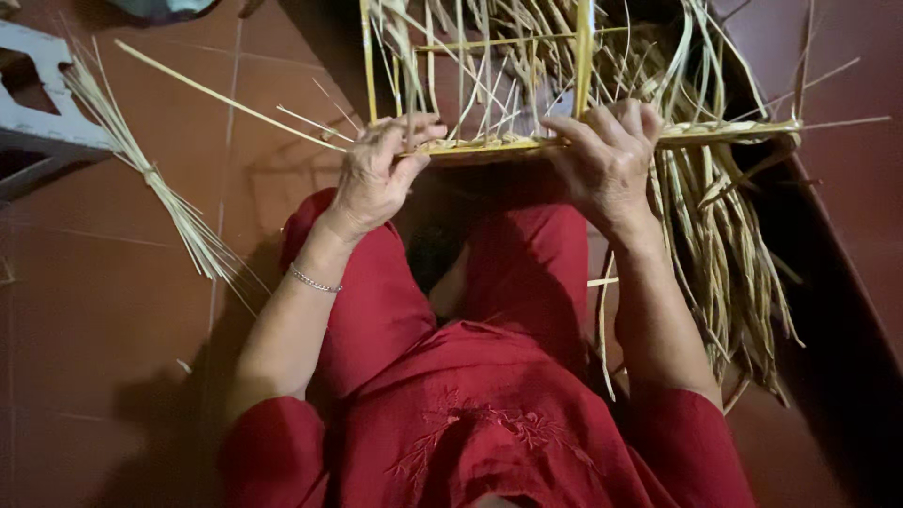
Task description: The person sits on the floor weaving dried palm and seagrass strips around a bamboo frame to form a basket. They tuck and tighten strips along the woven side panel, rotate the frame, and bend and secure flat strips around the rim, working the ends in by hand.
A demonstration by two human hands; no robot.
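Note:
A frame of yellow bamboo slats (489,146) with thin strips woven through it rests over my knees. My left hand (376,174) grips the near bar of the frame at its left end, fingers curled over it. My right hand (607,155) holds the same bar further right, fingers wrapped over the top, beside an upright slat (584,47). Loose ends of strips (724,245) hang down from the frame's right side. I wear red clothes and a thin bracelet (313,280) on the left wrist.
A tied bundle of thin strips (160,183) lies on the red tiled floor (103,320) at left. A long single strip (226,96) runs from upper left toward the frame. A pale stool or block (38,94) sits at the far left.

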